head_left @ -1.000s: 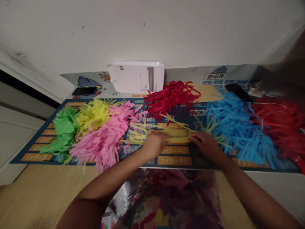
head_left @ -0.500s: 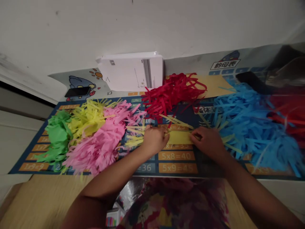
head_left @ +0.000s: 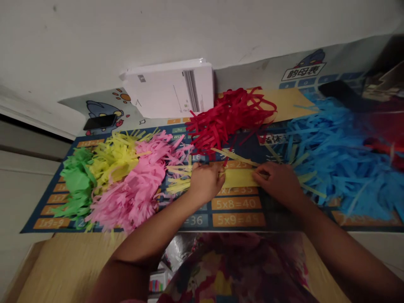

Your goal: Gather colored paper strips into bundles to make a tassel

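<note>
A yellow fringed paper strip (head_left: pixel 239 178) stretches flat between my two hands, low over the printed mat. Its uncut middle shows, and cut fringes stick out past both hands. My left hand (head_left: pixel 206 180) is closed on the strip's left part, fingers curled. On the right part, my right hand (head_left: pixel 277 182) pinches the paper between thumb and fingers. Red fringed paper (head_left: pixel 227 120) lies just behind the strip. Blue fringed paper (head_left: pixel 344 155) is heaped right of my right hand. Pink fringed paper (head_left: pixel 135 181) lies left of my left hand.
Yellow fringe (head_left: pixel 113 155) and green fringe (head_left: pixel 78 181) lie at the left. A white package (head_left: pixel 167 90) with a barcode leans on the wall. A dark phone (head_left: pixel 100 122) rests at the back left. The printed mat (head_left: pixel 236 219) covers the table.
The view has shifted slightly. My right hand's fingers have moved a little on the yellow strip; both hands still hold it in nearly the same place.
</note>
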The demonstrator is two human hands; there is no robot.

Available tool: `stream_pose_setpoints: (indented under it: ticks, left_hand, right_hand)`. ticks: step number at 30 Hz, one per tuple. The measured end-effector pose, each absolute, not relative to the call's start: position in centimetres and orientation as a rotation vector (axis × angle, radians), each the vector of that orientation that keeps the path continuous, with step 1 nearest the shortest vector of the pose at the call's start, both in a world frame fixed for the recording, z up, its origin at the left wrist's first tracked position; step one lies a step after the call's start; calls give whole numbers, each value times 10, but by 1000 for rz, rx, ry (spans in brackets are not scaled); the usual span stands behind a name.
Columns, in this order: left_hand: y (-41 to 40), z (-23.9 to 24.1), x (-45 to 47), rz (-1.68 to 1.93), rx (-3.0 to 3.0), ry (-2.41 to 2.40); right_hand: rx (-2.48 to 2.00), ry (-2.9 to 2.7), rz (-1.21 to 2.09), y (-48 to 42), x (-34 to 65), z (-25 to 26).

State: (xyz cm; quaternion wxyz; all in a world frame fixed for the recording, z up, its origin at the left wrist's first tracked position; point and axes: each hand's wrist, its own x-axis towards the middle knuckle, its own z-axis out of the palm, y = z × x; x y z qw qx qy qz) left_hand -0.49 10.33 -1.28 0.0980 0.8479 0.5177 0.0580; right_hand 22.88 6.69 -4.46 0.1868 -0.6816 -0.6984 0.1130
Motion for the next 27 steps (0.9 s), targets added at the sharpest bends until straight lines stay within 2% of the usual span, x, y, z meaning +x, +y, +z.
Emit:
stream_pose_setpoints:
  ticks: [2,4,6,8,11,19,27]
  left_hand:
    - [102,-13,-5,315,2693,1423]
    - [101,-13,-6,335,2929,1112]
    - [100,-11,-7,173,3076,808]
    - [98,-6,-6,19,3119,697]
    - [93,4,-2,-34,3115,747]
    - [96,-1,4,43,3067,946]
    - [115,-14,-23,291,2662,1025]
  right_hand:
    - [-1967,-1921,256,66,229,-40]
    - [-1989,-1884,69,62,230,-30]
    - [-1841,-2017,-58,54,230,-19]
    - [-1527,-2330,8,47,230,-12]
    - [-1223,-2643,168,47,228,-12]
    - [-1504,-2412,299,74,238,-33]
    - [-1307,-2316,422,80,255,-50]
